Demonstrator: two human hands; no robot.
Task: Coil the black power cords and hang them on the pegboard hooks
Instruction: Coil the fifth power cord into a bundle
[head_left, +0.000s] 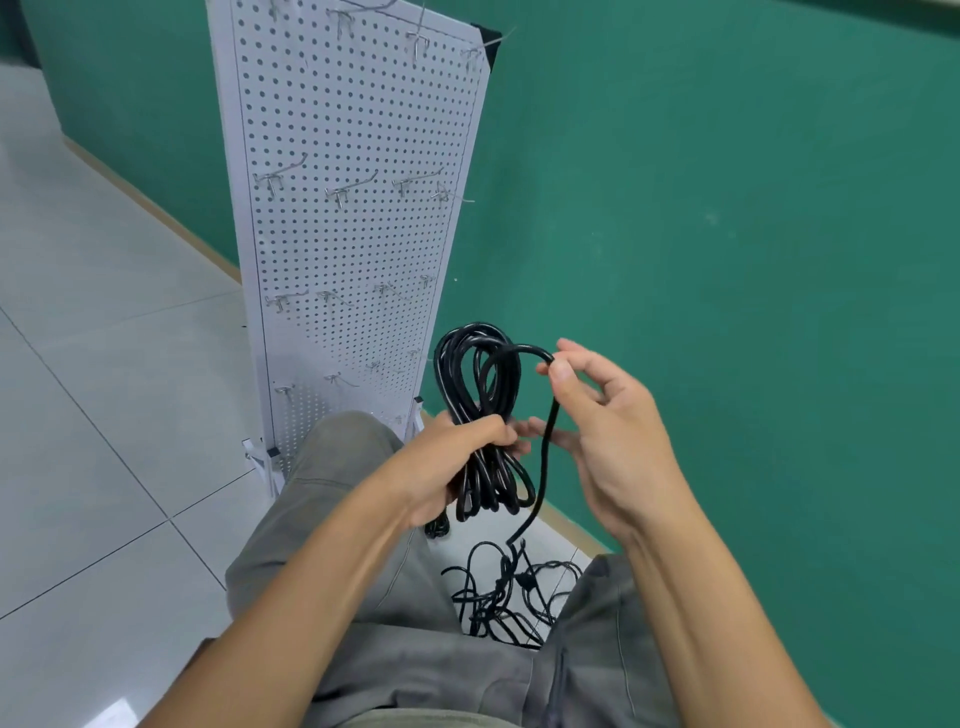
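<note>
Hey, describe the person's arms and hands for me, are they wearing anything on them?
Both forearms are bare: no sleeves reach into view, and no gloves, watch, rings or bracelets show on the left hand or the right hand. The nails are short and unpainted.

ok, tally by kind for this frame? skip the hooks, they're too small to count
white pegboard: 1
coiled black power cord: 1, gripped by the left hand, loose end pinched by the right hand
tangled pile of black cords on the floor: 1 pile, cords in it can't be counted
hands: 2
Total: 5
</note>
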